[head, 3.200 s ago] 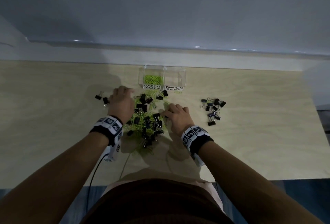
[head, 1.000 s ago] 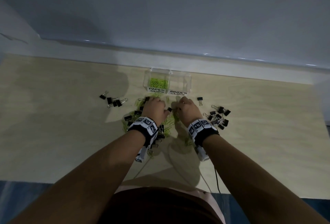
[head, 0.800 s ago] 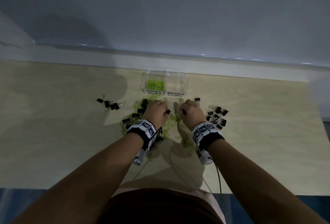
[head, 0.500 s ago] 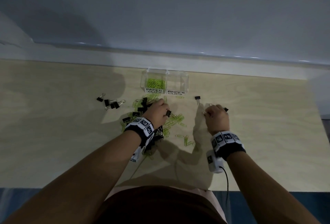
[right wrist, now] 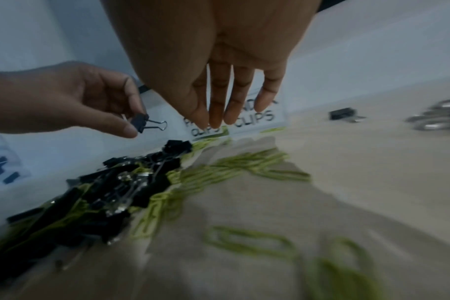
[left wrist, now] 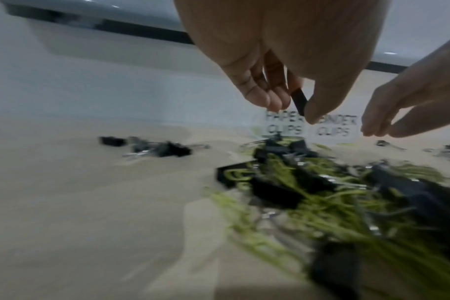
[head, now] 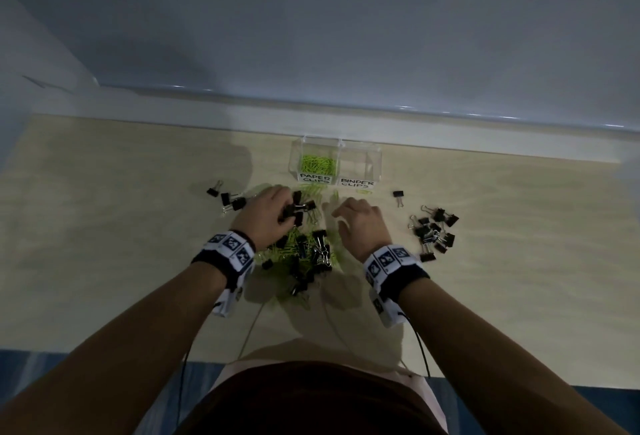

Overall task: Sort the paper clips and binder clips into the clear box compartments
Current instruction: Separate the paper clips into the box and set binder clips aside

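Note:
The clear box [head: 375, 157] stands at the back of the table. Its left compartment, labelled PAPER CLIPS, holds green paper clips [head: 317, 165]; no clips show in the right one, labelled BINDER CLIPS. A mixed pile [head: 304, 254] of green paper clips and black binder clips lies in front of the box. My left hand [head: 289, 214] hovers over the pile's far end and pinches a black binder clip [left wrist: 299, 101] between thumb and fingers; the same binder clip [right wrist: 141, 122] shows in the right wrist view. My right hand [head: 341, 219] hangs beside it with relaxed fingers [right wrist: 240, 97], holding nothing.
A cluster of black binder clips [head: 433, 233] lies right of my right hand, and a single binder clip [head: 399, 195] sits near the box's right corner. A few more binder clips [head: 227, 197] lie left of my left hand. Loose paper clips [right wrist: 244, 241] lie near the front.
My right hand has come back from the binder clip cluster on the right to the middle, beside the pile. My left hand now holds a binder clip lifted off the pile.

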Motion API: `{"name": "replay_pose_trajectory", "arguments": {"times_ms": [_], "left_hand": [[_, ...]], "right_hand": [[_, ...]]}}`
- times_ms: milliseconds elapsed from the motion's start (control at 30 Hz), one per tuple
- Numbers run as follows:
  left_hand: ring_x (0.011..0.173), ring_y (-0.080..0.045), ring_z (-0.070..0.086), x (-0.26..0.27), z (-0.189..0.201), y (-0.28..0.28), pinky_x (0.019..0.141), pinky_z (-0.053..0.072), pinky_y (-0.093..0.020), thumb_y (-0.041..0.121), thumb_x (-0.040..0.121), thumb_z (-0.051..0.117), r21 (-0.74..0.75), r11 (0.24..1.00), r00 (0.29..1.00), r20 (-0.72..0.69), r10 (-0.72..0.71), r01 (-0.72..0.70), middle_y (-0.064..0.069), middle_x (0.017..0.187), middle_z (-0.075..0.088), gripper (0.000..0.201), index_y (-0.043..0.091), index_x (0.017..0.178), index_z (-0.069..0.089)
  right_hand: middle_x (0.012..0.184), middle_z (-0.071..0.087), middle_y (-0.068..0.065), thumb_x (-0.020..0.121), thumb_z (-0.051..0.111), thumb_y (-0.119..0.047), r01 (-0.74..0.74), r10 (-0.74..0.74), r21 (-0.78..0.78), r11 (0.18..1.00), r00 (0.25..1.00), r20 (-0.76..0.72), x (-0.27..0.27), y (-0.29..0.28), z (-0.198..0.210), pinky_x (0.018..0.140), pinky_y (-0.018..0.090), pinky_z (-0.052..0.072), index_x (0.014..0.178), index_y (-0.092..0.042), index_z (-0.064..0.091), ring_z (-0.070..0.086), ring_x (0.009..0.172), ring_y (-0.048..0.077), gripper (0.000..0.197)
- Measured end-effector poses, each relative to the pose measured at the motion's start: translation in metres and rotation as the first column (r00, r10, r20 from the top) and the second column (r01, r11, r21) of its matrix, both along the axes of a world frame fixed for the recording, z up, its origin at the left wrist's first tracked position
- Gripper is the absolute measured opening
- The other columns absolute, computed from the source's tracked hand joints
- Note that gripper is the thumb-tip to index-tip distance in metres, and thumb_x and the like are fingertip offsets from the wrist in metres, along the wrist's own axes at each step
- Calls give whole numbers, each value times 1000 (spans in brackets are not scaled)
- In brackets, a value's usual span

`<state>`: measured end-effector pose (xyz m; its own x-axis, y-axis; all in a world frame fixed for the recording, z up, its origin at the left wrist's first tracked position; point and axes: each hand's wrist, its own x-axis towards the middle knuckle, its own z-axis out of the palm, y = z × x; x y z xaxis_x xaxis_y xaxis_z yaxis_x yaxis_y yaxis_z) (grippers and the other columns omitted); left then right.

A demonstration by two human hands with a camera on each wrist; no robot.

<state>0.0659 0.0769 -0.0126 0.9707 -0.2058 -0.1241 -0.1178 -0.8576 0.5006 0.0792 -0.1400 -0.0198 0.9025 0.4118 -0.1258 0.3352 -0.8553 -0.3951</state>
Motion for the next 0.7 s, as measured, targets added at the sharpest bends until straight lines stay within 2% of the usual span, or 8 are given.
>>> {"name": "replay_pose_trajectory", "arguments": {"times_ms": [133, 200, 333, 467, 600, 700], "left_hand": [[91, -22, 53, -5, -13, 35, 76, 48, -37, 25, 77, 72, 0, 970, 970, -41, 241, -242, -5, 99, 53, 28, 11, 92, 53], [94, -26, 52, -4, -20, 40, 81, 48, -39, 25, 75, 74, 14, 963, 962, -41, 269, -269, -10, 103, 53, 32, 8, 96, 58], [105, -29, 50, 11, -19, 25, 91, 45, -42, 21, 81, 67, 31, 989, 989, -35, 142, -141, -11, 112, 53, 36, 8, 112, 58], [117, -27, 43, 29, -12, -1, 103, 38, -39, 13, 83, 64, 35, 999, 992, -122, 2, 2, -6, 126, 51, 46, 13, 128, 53], [116, -27, 44, 40, -11, -10, 101, 36, -37, 14, 82, 65, 115, 990, 977, -205, -60, 85, -3, 125, 53, 47, 16, 128, 54], [110, -27, 48, 42, -12, -10, 95, 40, -37, 16, 81, 65, 134, 987, 977, -205, -58, 87, -5, 117, 54, 40, 16, 121, 58]], "right_hand": [[118, 56, 3, 88, 52, -19, -87, 80, -67, 994, 992, -97, 18, 39, 3, 92, 43, 38, 114, -19, 61, 48, 110, 27, 27], [123, 53, 3, 88, 53, -20, -87, 75, -92, 992, 989, -124, 27, 54, 2, 96, 44, 37, 118, -18, 59, 46, 116, 27, 30], [122, 51, 9, 84, 60, -20, -93, 68, -129, 987, 980, -189, 36, 70, -2, 98, 45, 41, 116, -11, 58, 47, 116, 30, 33], [115, 56, 14, 79, 62, -18, -61, 57, -11, 998, 973, -223, 37, 76, -5, 88, 40, 50, 110, -7, 61, 57, 103, 33, 33], [107, 59, 16, 78, 63, -15, -42, 50, 37, 998, 972, -231, 35, 72, -10, 85, 38, 51, 105, -6, 64, 59, 93, 33, 29], [111, 54, 14, 82, 63, -19, -30, 36, 29, 999, 968, -248, 33, 69, -12, 85, 36, 51, 112, -12, 64, 59, 92, 33, 32]]}}
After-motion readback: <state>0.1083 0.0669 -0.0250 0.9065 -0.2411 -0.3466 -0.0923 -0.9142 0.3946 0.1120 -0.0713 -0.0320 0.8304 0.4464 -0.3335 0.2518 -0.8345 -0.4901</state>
